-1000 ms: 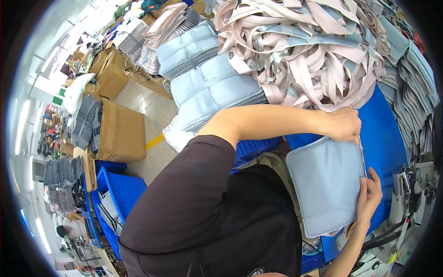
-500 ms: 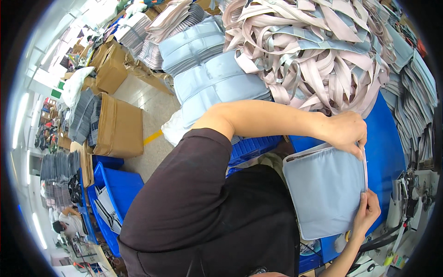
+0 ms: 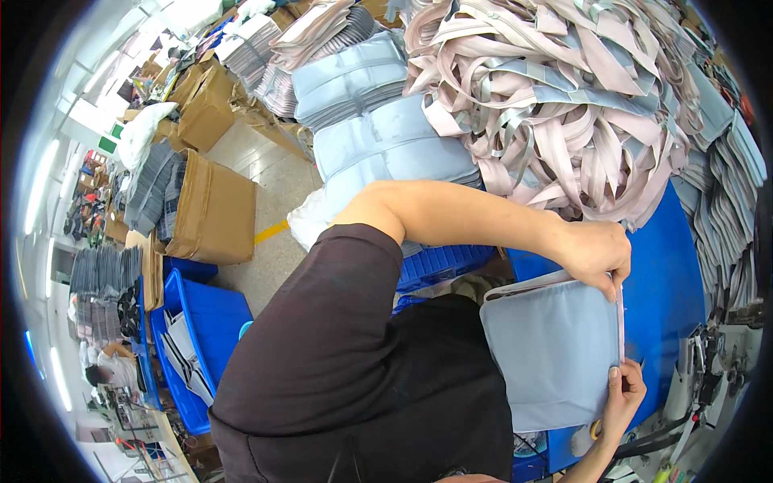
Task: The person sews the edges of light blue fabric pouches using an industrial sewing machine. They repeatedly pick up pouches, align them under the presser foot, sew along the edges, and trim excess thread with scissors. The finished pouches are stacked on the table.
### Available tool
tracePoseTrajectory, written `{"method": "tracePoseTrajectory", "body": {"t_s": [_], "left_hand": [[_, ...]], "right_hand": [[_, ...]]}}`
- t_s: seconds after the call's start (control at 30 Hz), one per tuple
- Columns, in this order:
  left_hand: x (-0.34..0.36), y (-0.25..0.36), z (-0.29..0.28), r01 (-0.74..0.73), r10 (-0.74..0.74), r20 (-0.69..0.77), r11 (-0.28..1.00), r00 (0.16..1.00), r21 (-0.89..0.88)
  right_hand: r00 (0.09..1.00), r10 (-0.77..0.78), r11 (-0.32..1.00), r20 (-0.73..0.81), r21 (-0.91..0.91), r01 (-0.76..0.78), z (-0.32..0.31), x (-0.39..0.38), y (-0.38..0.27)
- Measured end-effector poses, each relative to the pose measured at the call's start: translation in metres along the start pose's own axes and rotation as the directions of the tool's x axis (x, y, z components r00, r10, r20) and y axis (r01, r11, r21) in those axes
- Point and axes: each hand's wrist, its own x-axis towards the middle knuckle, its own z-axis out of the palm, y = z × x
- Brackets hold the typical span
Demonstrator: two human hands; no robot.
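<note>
A light blue fabric piece lies at the edge of the blue tabletop, with a narrow pink strip along its right edge. My left hand, its arm reaching across from the left, pinches the upper right corner and strip. My right hand grips that same edge lower down, thumb on the panel and fingers curled round the side. Just below the panel, a small yellow-handled tool is partly hidden.
A heap of pink and grey straps and stacks of light blue pieces lie beyond. Machinery is at right. Cardboard boxes and a blue bin stand left. A co-worker sits at far left.
The panel and both hands have shifted down and a little toward me. My right hand's fingers, more raised earlier, are now curled on the edge.
</note>
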Motion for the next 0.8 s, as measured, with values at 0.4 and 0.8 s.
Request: {"method": "tracePoseTrajectory", "body": {"t_s": [0.4, 0.8], "left_hand": [[0.008, 0.003, -0.008, 0.163, -0.160, 0.043, 0.983, 0.986, -0.087], [0.008, -0.003, -0.004, 0.136, -0.133, 0.082, 0.990, 0.988, -0.023]], "right_hand": [[0.997, -0.046, 0.998, -0.055, -0.053, 0.043, -0.005, -0.006, -0.008], [0.999, -0.049, 0.988, 0.015, -0.145, 0.051, -0.011, 0.008, -0.012]]}}
